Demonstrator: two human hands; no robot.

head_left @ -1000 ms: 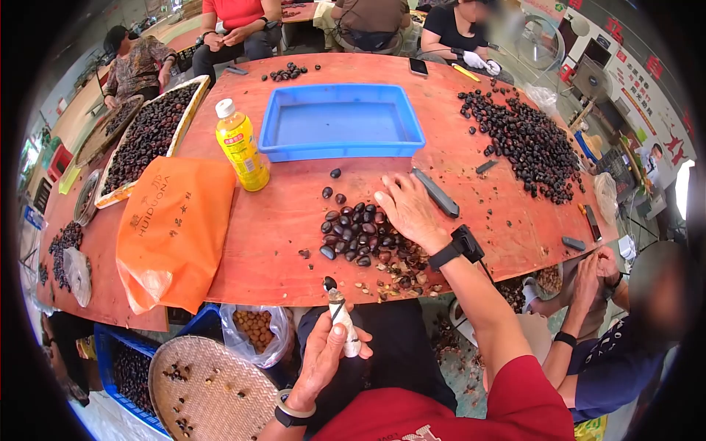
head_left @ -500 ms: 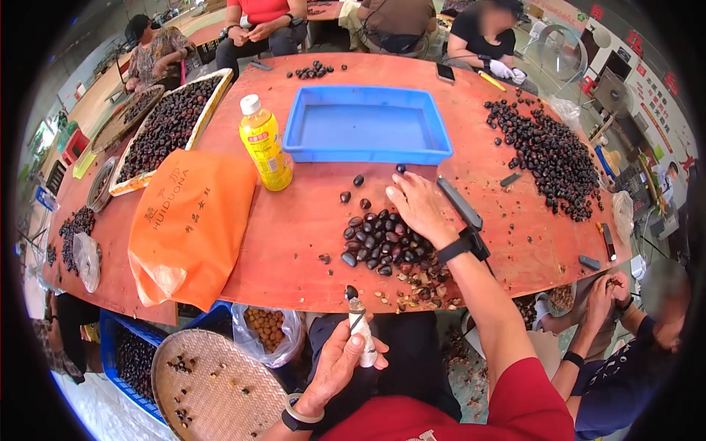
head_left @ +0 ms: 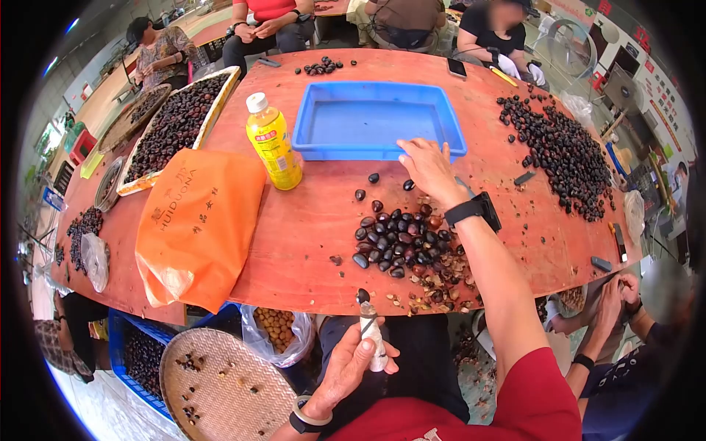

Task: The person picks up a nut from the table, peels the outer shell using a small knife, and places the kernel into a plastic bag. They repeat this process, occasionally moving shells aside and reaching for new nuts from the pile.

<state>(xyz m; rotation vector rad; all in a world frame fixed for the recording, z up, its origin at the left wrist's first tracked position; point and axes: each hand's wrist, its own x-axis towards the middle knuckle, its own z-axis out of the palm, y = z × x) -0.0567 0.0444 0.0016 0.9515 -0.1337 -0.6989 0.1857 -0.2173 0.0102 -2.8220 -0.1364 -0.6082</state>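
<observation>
— Where's your right hand (head_left: 430, 173)?
— My fingers lie loosely spread at the near rim of the blue tray (head_left: 368, 121), holding nothing.
— And the left hand (head_left: 349, 364)?
— Well short of the tray, off the counter (head_left: 309, 220) edge, fingers closed round a white-handled tool (head_left: 373, 338), a dark nut (head_left: 362, 295) at its tip. The nut pile (head_left: 401, 239) sits between tray and tool.

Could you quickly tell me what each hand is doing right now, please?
Left hand: shut on a white-handled tool.
Right hand: open, palm down, fingertips at the blue tray's near rim.
</observation>
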